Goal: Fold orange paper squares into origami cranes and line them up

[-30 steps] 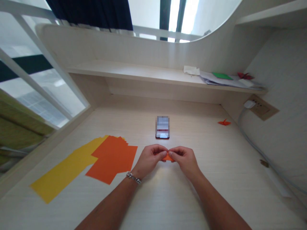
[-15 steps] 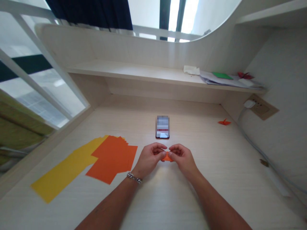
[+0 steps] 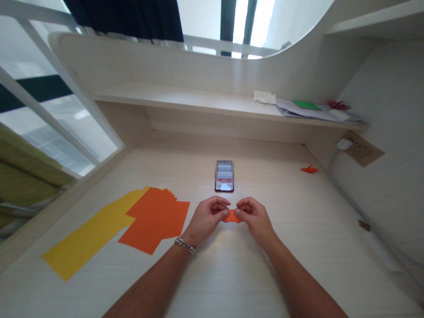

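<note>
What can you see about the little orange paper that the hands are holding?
The small orange paper looks like thin, matte paper folded into a narrow, flat shape with pointed ends. Its folds are mostly hidden. The fingers of the left hand pinch one end, and the fingers of the right hand pinch the other. It sits in the middle of the view, over the pale desk, but I cannot tell whether it touches the desk.

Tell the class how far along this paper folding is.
Done: a small orange origami crane sits on the desk, and a red origami crane on the shelf. In hand: a folded orange piece, pinched between the left hand and right hand. Left: orange sheets and yellow sheets lie flat, unfolded.
</note>
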{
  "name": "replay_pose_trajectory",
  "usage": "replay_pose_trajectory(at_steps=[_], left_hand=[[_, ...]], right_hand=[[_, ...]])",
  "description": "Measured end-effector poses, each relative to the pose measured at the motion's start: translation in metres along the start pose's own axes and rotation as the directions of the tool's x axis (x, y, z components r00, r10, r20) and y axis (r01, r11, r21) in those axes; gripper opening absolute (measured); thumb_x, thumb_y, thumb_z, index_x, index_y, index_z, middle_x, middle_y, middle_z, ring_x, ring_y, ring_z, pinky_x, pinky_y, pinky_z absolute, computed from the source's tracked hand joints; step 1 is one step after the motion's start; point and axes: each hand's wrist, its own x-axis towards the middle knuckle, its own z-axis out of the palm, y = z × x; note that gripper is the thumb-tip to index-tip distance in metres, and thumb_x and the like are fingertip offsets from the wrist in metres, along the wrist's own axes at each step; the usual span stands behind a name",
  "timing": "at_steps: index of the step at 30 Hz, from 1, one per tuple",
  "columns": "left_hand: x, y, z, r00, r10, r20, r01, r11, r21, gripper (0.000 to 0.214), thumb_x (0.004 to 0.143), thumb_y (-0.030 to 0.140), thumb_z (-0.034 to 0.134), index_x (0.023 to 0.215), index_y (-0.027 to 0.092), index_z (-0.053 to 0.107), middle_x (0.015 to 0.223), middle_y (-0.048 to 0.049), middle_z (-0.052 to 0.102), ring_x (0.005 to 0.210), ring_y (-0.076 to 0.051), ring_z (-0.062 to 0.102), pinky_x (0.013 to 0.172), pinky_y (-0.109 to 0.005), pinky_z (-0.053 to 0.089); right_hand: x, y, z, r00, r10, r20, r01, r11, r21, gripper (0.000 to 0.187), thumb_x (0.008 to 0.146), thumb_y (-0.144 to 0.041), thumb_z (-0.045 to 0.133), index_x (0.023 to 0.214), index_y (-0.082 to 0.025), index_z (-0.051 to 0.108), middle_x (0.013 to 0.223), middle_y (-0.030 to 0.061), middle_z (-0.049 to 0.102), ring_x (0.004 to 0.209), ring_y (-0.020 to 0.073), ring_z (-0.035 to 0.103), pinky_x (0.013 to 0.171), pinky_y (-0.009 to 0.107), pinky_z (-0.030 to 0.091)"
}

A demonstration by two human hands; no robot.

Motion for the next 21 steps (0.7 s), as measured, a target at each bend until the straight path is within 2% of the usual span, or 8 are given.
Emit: replay_pose_trajectory(at_steps=[6, 11, 16, 21], left_hand=[[-0.0007, -0.0001, 0.0008, 0.999, 0.033, -0.01, -0.033, 0.999, 0.026, 0.017, 0.072, 0.014, 0.066, 0.088, 0.014, 0.061, 0.075, -0.0028, 0.066, 0.069, -0.012, 0.063, 0.065, -0.024, 0.05], [0.0005, 0.0002, 0.0017, 0.998, 0.02, -0.054, -0.018, 0.999, 0.044, 0.016, 0.071, 0.014, 0.065, 0.086, 0.014, 0.06, 0.071, -0.0017, 0.066, 0.063, -0.013, 0.063, 0.06, -0.024, 0.05], [0.0011, 0.0005, 0.0018, 0.998, 0.021, -0.059, -0.017, 0.998, 0.066, 0.012, 0.074, 0.017, 0.063, 0.086, 0.014, 0.06, 0.071, -0.0021, 0.066, 0.063, -0.013, 0.063, 0.06, -0.025, 0.051], [0.0003, -0.0004, 0.0025, 0.999, 0.027, -0.04, -0.024, 0.997, 0.077, 0.011, 0.075, 0.018, 0.063, 0.085, 0.013, 0.061, 0.076, -0.0044, 0.067, 0.069, -0.015, 0.064, 0.064, -0.026, 0.052]], right_hand=[[-0.0009, 0.0007, -0.0007, 1.0, -0.012, 0.009, 0.012, 0.999, -0.036, 0.014, 0.07, -0.021, 0.069, 0.077, -0.018, 0.056, 0.061, -0.0039, 0.059, 0.054, 0.0105, 0.055, 0.052, 0.024, 0.044], [-0.0019, -0.0013, -0.0024, 0.999, 0.002, 0.037, 0.0, 0.999, -0.042, 0.014, 0.074, -0.023, 0.065, 0.084, -0.018, 0.057, 0.067, -0.0009, 0.063, 0.061, 0.0134, 0.06, 0.056, 0.026, 0.049], [-0.0018, -0.0005, -0.0043, 0.998, 0.013, 0.053, -0.011, 0.999, -0.045, 0.024, 0.067, -0.016, 0.066, 0.089, -0.018, 0.057, 0.073, 0.0016, 0.068, 0.063, 0.016, 0.065, 0.062, 0.03, 0.052], [-0.0004, 0.0001, -0.0036, 0.998, 0.051, 0.034, -0.05, 0.998, -0.045, 0.021, 0.064, -0.016, 0.067, 0.083, -0.017, 0.058, 0.069, 0.0011, 0.068, 0.059, 0.0159, 0.064, 0.057, 0.029, 0.052]])
